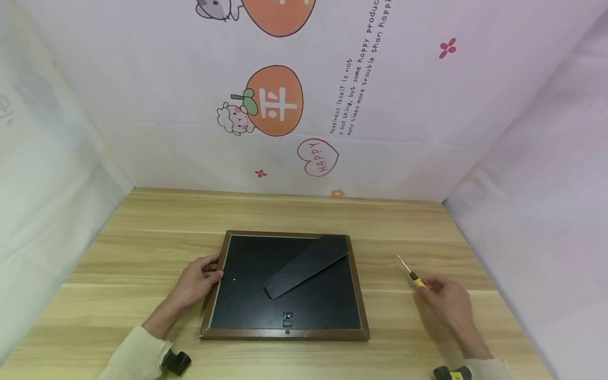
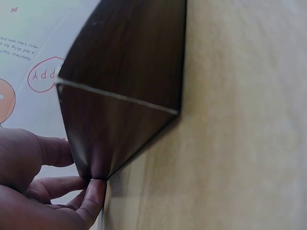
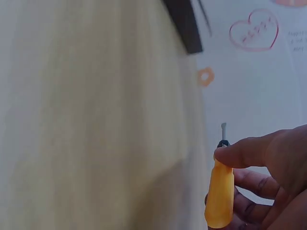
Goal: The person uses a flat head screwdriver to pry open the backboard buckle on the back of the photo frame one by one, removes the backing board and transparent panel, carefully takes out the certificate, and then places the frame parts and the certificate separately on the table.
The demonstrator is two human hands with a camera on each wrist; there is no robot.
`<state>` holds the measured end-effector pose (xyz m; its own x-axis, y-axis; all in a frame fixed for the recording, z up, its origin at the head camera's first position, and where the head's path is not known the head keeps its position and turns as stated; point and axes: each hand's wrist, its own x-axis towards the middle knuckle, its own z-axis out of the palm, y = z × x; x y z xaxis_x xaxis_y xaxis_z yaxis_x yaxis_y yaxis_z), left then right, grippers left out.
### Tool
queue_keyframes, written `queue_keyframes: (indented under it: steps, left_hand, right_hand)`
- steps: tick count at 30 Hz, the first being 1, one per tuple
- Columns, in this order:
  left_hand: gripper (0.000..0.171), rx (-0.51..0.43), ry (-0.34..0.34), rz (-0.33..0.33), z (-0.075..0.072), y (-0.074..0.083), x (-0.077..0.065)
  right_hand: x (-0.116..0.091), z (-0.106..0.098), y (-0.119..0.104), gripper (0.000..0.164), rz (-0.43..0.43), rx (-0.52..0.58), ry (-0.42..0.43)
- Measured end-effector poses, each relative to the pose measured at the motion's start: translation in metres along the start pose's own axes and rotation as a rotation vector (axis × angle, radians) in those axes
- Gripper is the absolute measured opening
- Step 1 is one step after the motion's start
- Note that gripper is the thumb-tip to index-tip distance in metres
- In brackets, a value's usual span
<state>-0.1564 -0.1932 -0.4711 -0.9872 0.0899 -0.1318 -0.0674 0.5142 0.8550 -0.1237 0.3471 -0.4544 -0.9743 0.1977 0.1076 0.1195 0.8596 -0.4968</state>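
Observation:
A picture frame (image 1: 285,334) with a brown rim and black back panel lies face down on the wooden table. My left hand (image 1: 197,282) pinches its left edge between thumb and fingers. The left wrist view shows the dark side of the frame (image 2: 120,103) close up beside those fingertips. Off to the right of the frame, my right hand (image 1: 446,303) holds a small flathead screwdriver (image 1: 417,279). Its yellow handle (image 3: 219,196) lies between thumb and fingers, and its metal tip points forward, apart from the frame.
A black stand leg (image 1: 306,266) lies slantwise across the frame's back. Near the frame's front edge is a small metal clasp (image 1: 287,319). The wooden table (image 1: 399,221) extends around the frame. White printed cloth (image 1: 389,163) hangs along the table's back and sides.

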Motion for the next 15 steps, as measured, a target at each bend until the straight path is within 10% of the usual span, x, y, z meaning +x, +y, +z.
queue_keyframes:
  steps: [15]
  left_hand:
    - [0.055,0.031,-0.011,-0.038,0.003,0.002,0.001]
  right_hand:
    - [0.011,0.020,-0.098,0.019,-0.251,0.117,-0.028]
